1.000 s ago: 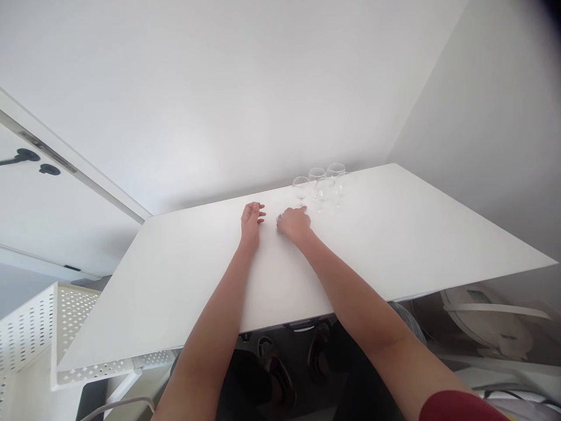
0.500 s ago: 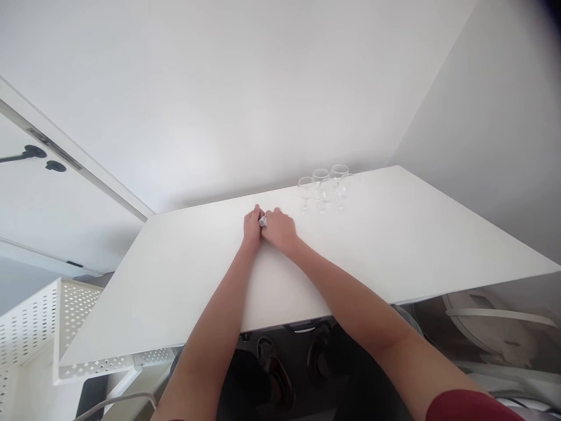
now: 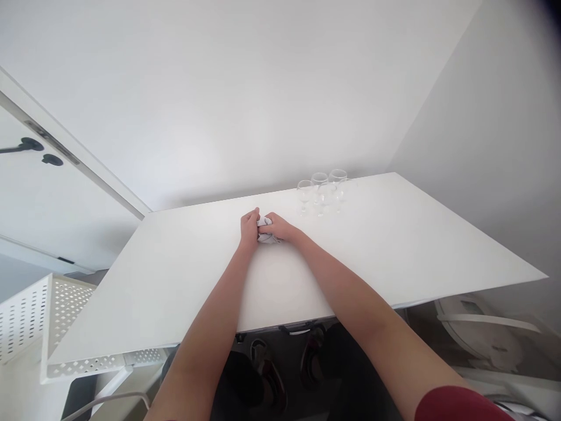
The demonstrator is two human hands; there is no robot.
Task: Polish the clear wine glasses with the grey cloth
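Note:
Over the middle of the white table, my two hands meet around a crumpled whitish cloth. My left hand is closed at the cloth's left side, thumb pointing up. From the right, my right hand grips the same cloth with its fingers bent into it. Whether something lies inside the folds is hidden. Several clear stemmed glasses stand upright in a cluster beyond my right hand, near the table's back edge.
A white wall rises right behind the table. At the left are a door with a black handle and a white perforated basket. Below the right edge sits a pale rounded object with a curved bar.
My right hand has turned and shifted slightly, and more of the cloth now shows below and between the hands. My left hand stays close to its place. The glasses have not moved.

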